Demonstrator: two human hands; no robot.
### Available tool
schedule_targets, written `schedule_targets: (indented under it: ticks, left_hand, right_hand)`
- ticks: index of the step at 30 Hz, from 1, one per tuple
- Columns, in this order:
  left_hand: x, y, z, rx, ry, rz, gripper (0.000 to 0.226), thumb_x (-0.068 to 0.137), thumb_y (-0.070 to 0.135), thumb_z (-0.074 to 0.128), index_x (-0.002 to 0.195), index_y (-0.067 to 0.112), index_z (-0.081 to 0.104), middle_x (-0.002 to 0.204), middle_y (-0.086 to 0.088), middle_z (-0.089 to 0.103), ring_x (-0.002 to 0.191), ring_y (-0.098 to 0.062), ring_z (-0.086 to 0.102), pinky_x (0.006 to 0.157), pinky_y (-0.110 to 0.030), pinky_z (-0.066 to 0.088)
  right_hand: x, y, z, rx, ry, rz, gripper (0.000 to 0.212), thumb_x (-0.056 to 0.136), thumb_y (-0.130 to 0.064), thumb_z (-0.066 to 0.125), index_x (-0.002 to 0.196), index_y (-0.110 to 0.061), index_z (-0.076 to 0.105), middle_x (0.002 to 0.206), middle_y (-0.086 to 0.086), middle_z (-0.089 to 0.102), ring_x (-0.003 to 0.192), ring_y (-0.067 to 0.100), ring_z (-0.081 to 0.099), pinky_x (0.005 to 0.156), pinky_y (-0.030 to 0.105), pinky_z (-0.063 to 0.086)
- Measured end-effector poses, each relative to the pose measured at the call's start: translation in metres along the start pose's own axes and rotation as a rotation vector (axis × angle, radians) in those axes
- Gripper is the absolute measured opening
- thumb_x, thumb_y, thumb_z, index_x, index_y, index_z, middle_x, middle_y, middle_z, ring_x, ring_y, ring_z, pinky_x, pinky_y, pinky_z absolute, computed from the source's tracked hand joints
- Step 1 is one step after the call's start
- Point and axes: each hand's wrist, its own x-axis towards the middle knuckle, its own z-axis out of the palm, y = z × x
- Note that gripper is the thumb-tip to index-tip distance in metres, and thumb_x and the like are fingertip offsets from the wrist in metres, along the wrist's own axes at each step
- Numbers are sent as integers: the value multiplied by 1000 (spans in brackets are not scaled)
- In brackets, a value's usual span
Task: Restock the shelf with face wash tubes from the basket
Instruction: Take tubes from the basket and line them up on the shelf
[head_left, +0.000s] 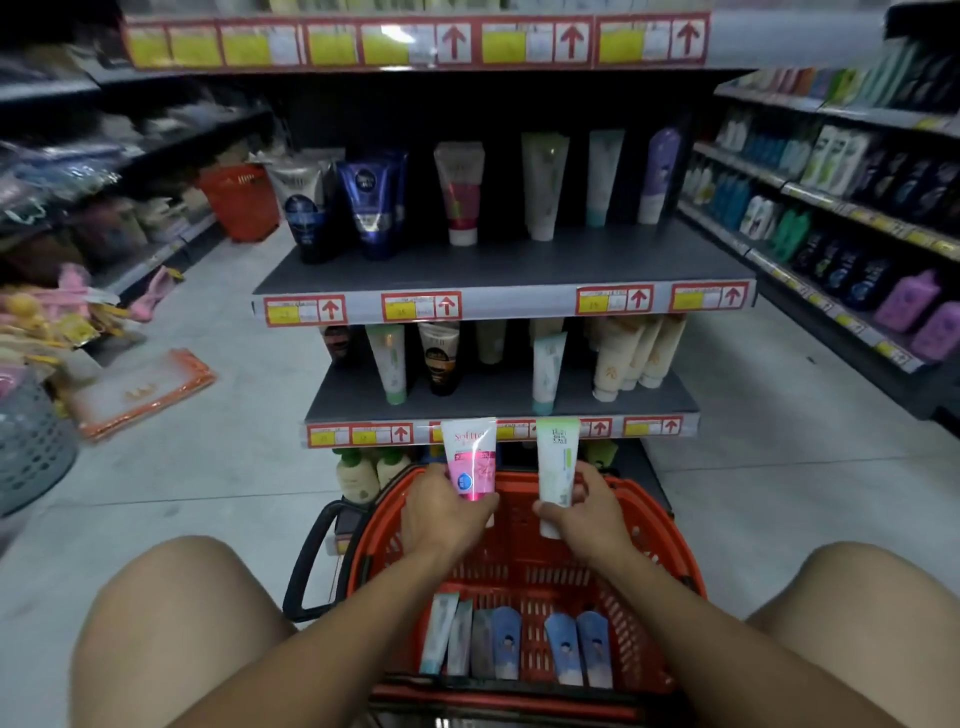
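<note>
A dark shelf unit (498, 270) of standing tubes rises behind an orange basket (519, 571). Above the basket's far rim, the left hand (441, 514) grips a pink face wash tube (470, 460) and the right hand (587, 512) grips a white-green tube (557, 462). More tubes (519, 642) lie at the basket's near end. With both hands full, shelving one tube could likely topple its upright neighbours.

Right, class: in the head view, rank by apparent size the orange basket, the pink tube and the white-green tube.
1. orange basket, far the largest.
2. pink tube in the left hand and white-green tube in the right hand: too alike to rank.
</note>
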Motion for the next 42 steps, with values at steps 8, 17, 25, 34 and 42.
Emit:
schedule_targets:
  ticks: [8,17,25,34,42]
  left_hand:
    - [5,48,-42,-55,144,138,52,68,53,88,105,27,60,96,8,66,82,-12,65,68,-36,58]
    - [19,86,-60,-66,202,226,66,70,58,86,122,26,59,110,6,66,97,-15,67,81,-40,62]
    - [53,115,-77,-124,242,282,65,71,55,87,122,25,61,110,7,67,99,-14,67,80,-36,61]
    - [110,150,-99,-145,319,322,68,73,52,87,127,22,60,115,5,62,104,-15,63,87,-39,58]
    - [161,177,-108,-174,371,339,67,72,47,89,126,19,61,117,0,64,108,-20,63,92,-43,56]
  right_hand:
    - [2,-52,-32,-60,180,-210,50,75,-23,89,113,-32,57,101,-10,68,96,12,68,77,27,57]
    - [17,-95,-45,-112,219,-320,57,71,-34,87,120,-30,56,107,-10,71,95,9,70,79,38,62]
    - [38,-131,-46,-153,214,-405,54,77,-26,86,121,-28,56,101,-15,66,88,0,65,67,16,54]
    - [93,-185,-44,-154,291,-507,51,75,-30,87,113,-33,54,101,-11,65,88,2,64,75,27,59]
    - [155,-227,-51,-214,392,-560,56,72,-43,81,120,-30,55,102,-7,64,91,16,64,81,42,57]
